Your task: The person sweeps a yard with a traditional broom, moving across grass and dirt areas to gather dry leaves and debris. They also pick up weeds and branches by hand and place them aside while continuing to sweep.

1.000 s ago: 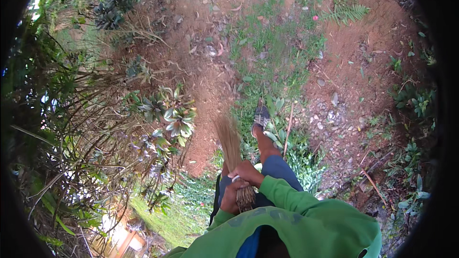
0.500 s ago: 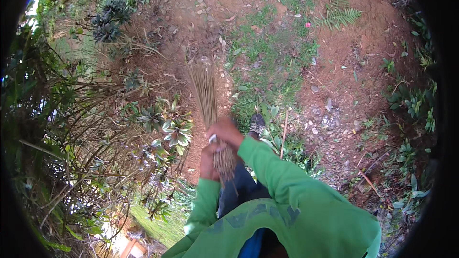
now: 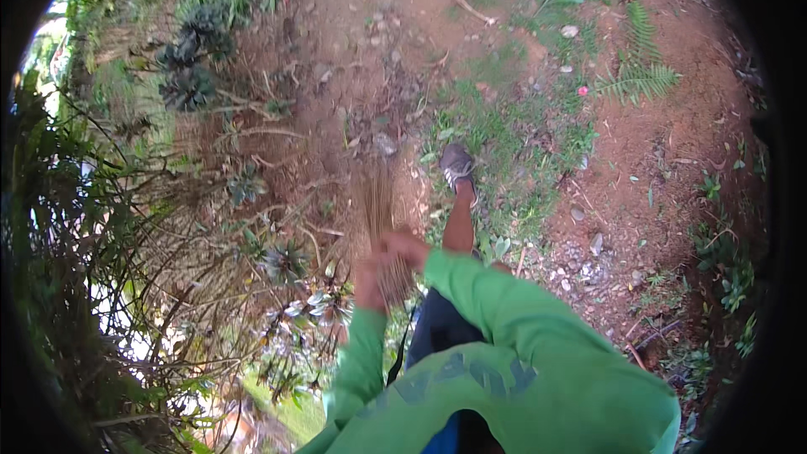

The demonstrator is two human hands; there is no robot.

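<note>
Both hands are closed around a stick broom (image 3: 377, 202), a bundle of thin brown sticks. My left hand (image 3: 368, 282) grips the near part of the bundle, and my right hand (image 3: 405, 250) holds it just beyond, close against the left. The far ends of the sticks fan toward the bare soil ahead and are smeared by motion. Short butt ends show between and below my hands. Green sleeves cover both forearms.
A shoe (image 3: 457, 162) on my leg stands on patchy grass right of the broom. Branchy shrubs (image 3: 193, 261) crowd the left side. A fern (image 3: 640, 80) lies at upper right on reddish soil, with pebbles (image 3: 591, 269) lower down.
My foot has stepped forward, and the ground has shifted down and right in view. The broom still sits in both hands, its stick ends now more blurred.
</note>
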